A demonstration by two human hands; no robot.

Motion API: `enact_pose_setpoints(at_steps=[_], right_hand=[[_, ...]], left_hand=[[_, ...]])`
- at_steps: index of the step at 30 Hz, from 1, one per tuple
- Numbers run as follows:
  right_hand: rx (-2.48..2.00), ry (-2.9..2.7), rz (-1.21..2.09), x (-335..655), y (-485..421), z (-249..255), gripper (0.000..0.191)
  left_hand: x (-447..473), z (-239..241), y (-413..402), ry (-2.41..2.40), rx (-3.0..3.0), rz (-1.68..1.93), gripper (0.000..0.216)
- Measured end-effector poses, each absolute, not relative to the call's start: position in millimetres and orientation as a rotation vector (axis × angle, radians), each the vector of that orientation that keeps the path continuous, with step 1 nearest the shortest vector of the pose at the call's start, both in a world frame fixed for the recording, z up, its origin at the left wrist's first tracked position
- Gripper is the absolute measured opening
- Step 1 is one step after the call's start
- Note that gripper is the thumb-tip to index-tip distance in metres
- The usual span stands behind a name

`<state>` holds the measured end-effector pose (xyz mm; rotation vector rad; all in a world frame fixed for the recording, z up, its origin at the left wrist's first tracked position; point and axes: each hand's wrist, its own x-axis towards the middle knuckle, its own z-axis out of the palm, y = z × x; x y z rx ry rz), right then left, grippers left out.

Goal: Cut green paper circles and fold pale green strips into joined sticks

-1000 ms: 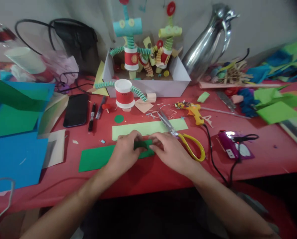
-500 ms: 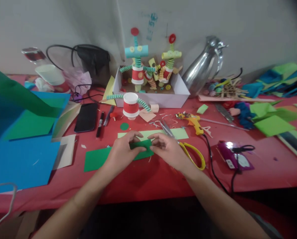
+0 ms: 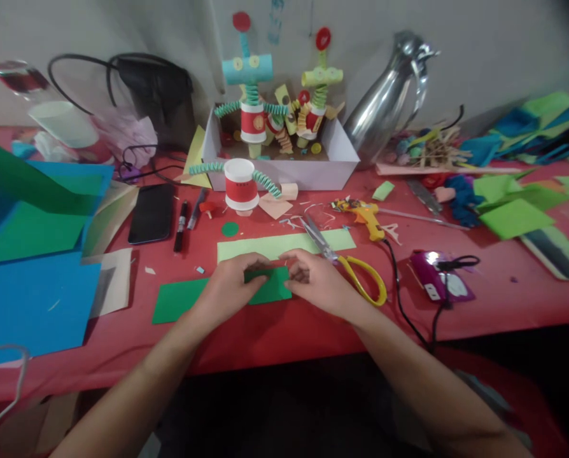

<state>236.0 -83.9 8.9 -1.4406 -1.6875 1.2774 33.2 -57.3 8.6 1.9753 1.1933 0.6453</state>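
A dark green paper strip (image 3: 177,300) lies lengthwise near the table's front edge. Across its middle is my left hand (image 3: 231,286), thumb over the paper and fingers behind it. My right hand (image 3: 320,286) is closed at the strip's right end, thumb and curled fingers at the edge. A light green paper strip (image 3: 260,247) lies just behind both hands. Yellow-handled scissors (image 3: 368,280) rest beside my right hand, blades over the light strip. Behind the strips stands a red-and-white paper cup (image 3: 240,186) with folded green paper arms, near a green paper disc (image 3: 230,229).
An open white box (image 3: 275,175) at the back holds paper-cup robot figures. Right of it stands a steel jug (image 3: 384,102). A yellow glue gun (image 3: 370,219) trails a cord past a purple box (image 3: 440,280). Leftward lie a phone (image 3: 151,213), a marker (image 3: 181,226) and blue sheets (image 3: 36,305).
The view has shifted, so the table's things sit higher and farther left. The green strip's right part now lies flatter, and my hands remain at it.
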Motion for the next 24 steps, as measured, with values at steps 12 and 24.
enact_pose_setpoints(at_steps=[12, 24], right_hand=[[-1.538, -1.834, 1.145, 233.8, -84.1, 5.1, 0.046], [-1.654, -2.356, 0.332, 221.9, -79.8, 34.3, 0.029]], left_hand=[[34.7, 1.5, -102.2, 1.243, 2.677, 0.603, 0.026], [34.9, -14.6, -131.9, 1.186, 2.81, 0.513, 0.036]])
